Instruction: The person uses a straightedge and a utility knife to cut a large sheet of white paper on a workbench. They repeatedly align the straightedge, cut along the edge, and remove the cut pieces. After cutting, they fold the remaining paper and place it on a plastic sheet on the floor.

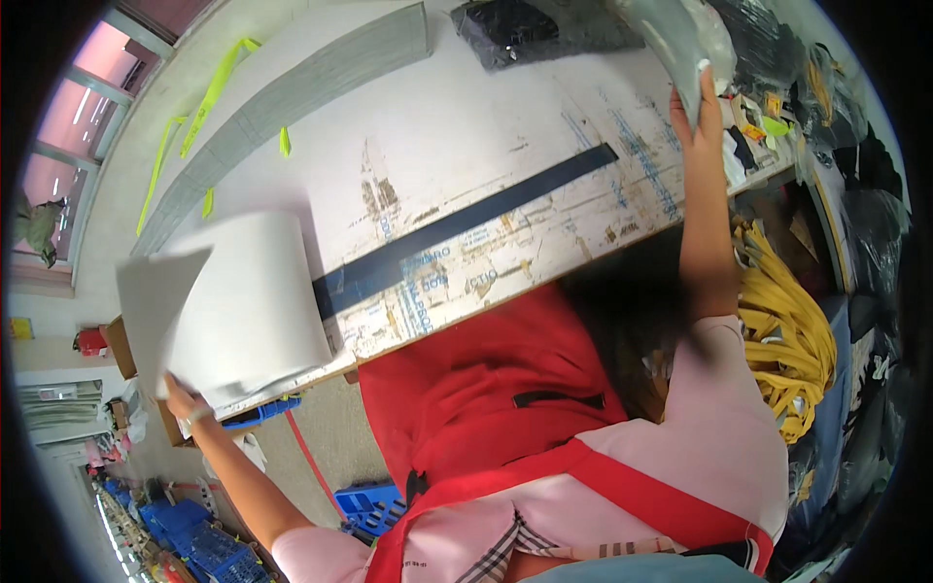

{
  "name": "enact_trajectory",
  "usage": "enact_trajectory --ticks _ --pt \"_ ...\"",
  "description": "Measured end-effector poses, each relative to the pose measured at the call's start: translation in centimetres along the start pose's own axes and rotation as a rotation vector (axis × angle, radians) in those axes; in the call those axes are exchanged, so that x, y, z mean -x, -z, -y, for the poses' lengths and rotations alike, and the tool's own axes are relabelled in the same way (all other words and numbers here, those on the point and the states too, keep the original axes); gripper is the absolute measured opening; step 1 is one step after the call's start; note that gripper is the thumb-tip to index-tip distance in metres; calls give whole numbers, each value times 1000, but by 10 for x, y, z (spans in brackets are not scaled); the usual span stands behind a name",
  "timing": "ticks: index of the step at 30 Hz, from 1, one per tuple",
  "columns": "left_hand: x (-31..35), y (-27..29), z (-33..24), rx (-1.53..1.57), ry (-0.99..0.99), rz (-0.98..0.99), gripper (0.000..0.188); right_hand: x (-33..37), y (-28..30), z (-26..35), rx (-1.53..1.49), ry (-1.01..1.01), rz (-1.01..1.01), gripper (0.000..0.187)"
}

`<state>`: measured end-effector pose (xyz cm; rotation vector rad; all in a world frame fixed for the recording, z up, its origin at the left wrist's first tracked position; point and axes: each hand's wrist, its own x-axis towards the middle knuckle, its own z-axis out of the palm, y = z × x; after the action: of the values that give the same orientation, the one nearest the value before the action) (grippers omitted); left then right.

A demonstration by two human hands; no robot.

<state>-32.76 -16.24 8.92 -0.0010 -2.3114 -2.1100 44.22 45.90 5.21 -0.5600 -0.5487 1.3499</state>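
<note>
A wide white sheet point(243, 301), curled over like a loose roll, covers the near left end of the table. My left hand point(183, 400) grips its lower left corner, fingers partly hidden by the sheet. At the far right, my right hand point(702, 115) is closed on the edge of a grey, shiny plastic sheet or bag point(675, 39). Between the two hands a long dark navy strip point(476, 219) lies slantwise along the table; its left end goes under or behind the white sheet.
The white table point(457, 126) has a worn, taped near edge. Long grey strips point(301, 97) and neon yellow bands point(209, 102) lie at its far left. A black plastic-wrapped bundle point(544, 34) sits at the back. Yellow straps point(777, 330) hang at right; a blue crate point(369, 507) stands below.
</note>
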Motion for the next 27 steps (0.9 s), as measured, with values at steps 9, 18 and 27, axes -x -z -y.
enact_trajectory --ticks 9,18,27 --pt "49 23 108 67 248 -1 22 -133 -29 -95 357 -139 62 31" --pt "63 39 80 -65 218 -64 25 -191 -24 -161 816 -72 154 37" --pt "67 5 90 -138 157 -53 35 -183 23 -101 1530 345 87 44"
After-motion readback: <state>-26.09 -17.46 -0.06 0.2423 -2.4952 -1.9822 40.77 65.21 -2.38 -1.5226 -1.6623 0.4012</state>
